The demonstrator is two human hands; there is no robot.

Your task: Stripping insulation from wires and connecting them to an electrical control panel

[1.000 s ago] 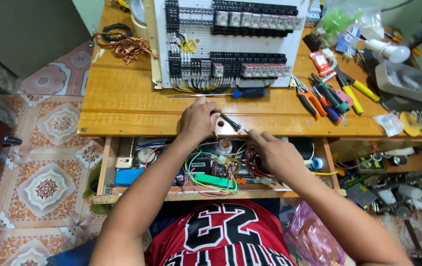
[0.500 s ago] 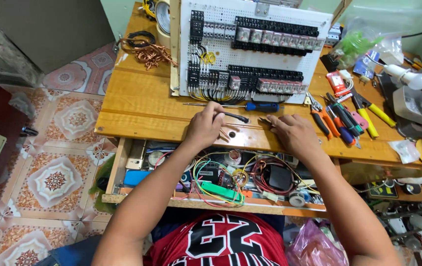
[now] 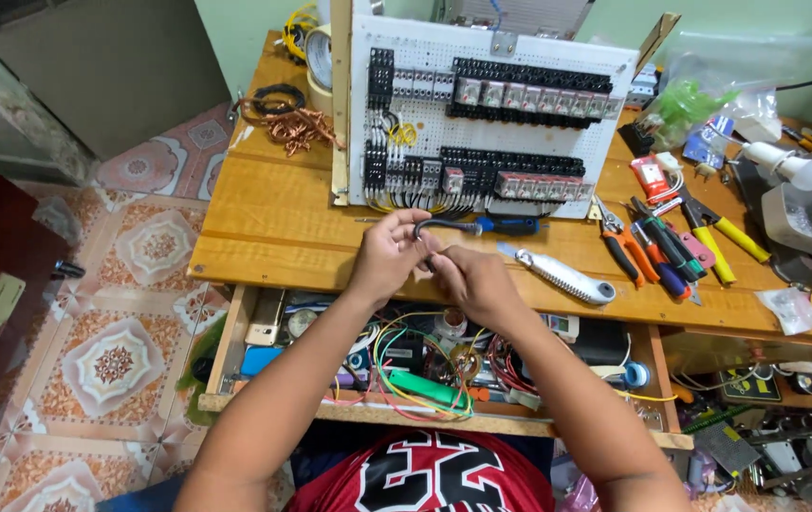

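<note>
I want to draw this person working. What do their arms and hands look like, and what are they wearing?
Both arms are bare up to the bottom edge of the picture, with no sleeves showing. The left hand and right hand wear no gloves, and I can see no rings or watch. The red shirt has big black and white shapes on the chest.

Red sleeveless jersey, bare arms.

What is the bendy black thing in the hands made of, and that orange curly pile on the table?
The black wire held between the left hand and right hand looks plastic-coated: dull, smooth, and it bends in a curve. The curly pile looks like bare copper: shiny reddish-orange strands. The table looks like varnished wood with visible grain.
</note>
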